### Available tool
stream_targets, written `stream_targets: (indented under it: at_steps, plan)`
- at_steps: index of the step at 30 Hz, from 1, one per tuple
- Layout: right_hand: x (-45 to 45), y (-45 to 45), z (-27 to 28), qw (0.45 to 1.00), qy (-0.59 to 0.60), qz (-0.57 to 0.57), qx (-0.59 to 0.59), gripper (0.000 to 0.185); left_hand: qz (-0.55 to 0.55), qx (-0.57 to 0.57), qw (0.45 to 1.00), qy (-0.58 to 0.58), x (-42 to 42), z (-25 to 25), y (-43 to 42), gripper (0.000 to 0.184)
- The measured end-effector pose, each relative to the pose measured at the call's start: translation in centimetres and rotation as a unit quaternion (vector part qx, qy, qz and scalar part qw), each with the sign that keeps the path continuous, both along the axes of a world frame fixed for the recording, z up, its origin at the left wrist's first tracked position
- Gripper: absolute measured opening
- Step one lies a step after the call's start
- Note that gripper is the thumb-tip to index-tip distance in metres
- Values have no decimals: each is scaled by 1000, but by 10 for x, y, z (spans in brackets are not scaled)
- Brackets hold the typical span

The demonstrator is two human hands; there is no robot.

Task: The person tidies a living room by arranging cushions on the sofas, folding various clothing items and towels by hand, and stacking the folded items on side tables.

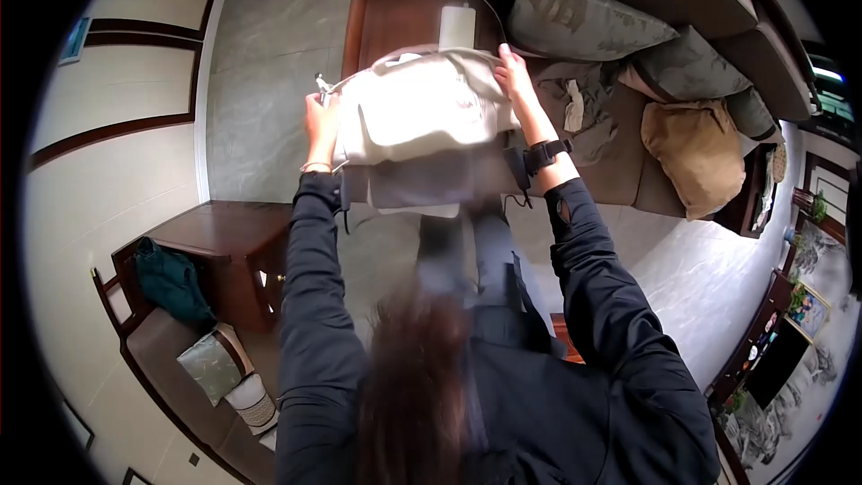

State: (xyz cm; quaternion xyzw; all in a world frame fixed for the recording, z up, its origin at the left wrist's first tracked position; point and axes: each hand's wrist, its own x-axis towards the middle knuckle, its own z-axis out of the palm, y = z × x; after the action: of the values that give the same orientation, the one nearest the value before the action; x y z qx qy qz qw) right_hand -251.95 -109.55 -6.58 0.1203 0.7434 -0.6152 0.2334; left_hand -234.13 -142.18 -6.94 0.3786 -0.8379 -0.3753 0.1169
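A white bag (426, 112) with a front flap hangs between my two hands in front of my body, brightly lit on top and shaded below. My left hand (321, 128) is closed on its left upper corner, beside a small metal clip and the strap end. At the upper right corner, my right hand (514, 81) grips the edge by the strap (431, 51), which arches over the top. A black watch (543, 155) is on my right wrist. The bag's underside is blurred, and its inside is hidden.
Beyond the bag, a white box-like device (458, 25) with a thin cable rests on a dark wooden surface. To the right stands a brown sofa (620, 162) with grey cushions (584, 18) and a tan pillow (691, 153). A wooden cabinet (220, 229) is at left.
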Motion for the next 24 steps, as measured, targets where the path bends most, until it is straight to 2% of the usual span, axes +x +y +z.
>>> stream_targets:
  at_steps: [1,2,3,5,6,7,8,9,10,11,12,13,15,16,17,19,20,21,22,23,24]
  plan:
    - [3,1,-9,998,31,54,30,88,-4,-14,998,-68,-2,-6,5,54]
    - [13,0,-2,996,19,83,29,83,-7,-29,991,-134,-3,-7,9,60]
    - [25,4,8,987,68,127,64,74,-8,-28,990,-135,-1,-5,10,60]
    - [48,13,24,973,170,153,26,61,5,51,993,-104,4,24,17,66]
    - [54,21,8,915,310,170,194,58,38,126,988,-75,6,48,33,63]
    - [63,28,9,882,373,126,258,66,36,125,989,-76,19,36,32,63]
    - [66,31,0,905,340,63,247,66,19,239,967,-85,34,8,25,62]
    - [68,32,-7,923,306,1,233,67,10,292,952,-88,45,9,26,61]
    - [78,36,53,884,358,149,263,65,1,344,934,-94,57,10,27,60]
    - [71,38,37,965,188,160,88,66,29,413,910,-31,73,32,37,55]
    - [63,41,20,989,-42,67,-129,66,53,478,876,34,77,45,42,49]
    - [56,44,3,949,-224,-44,-216,67,48,476,877,36,68,40,36,49]
    - [50,44,-16,977,-156,14,-147,53,18,478,873,-94,60,25,22,53]
    - [50,41,-3,990,-72,23,-117,32,3,429,903,-33,51,41,37,48]
    - [50,43,-11,990,-72,23,-120,32,2,426,904,-33,51,37,34,48]
    - [44,43,-13,992,-10,29,-123,21,-48,315,946,67,42,43,33,46]
    - [42,40,-9,988,126,85,1,17,-50,311,946,73,37,53,34,46]
    - [42,41,-4,988,132,86,-2,17,-53,284,953,96,37,64,35,41]
    - [44,43,3,988,128,61,-56,17,-54,256,958,118,36,81,40,36]
    - [46,46,12,986,122,37,-110,18,-52,253,958,123,38,91,43,36]
    - [51,50,20,978,125,12,-166,18,-30,297,944,144,41,101,46,39]
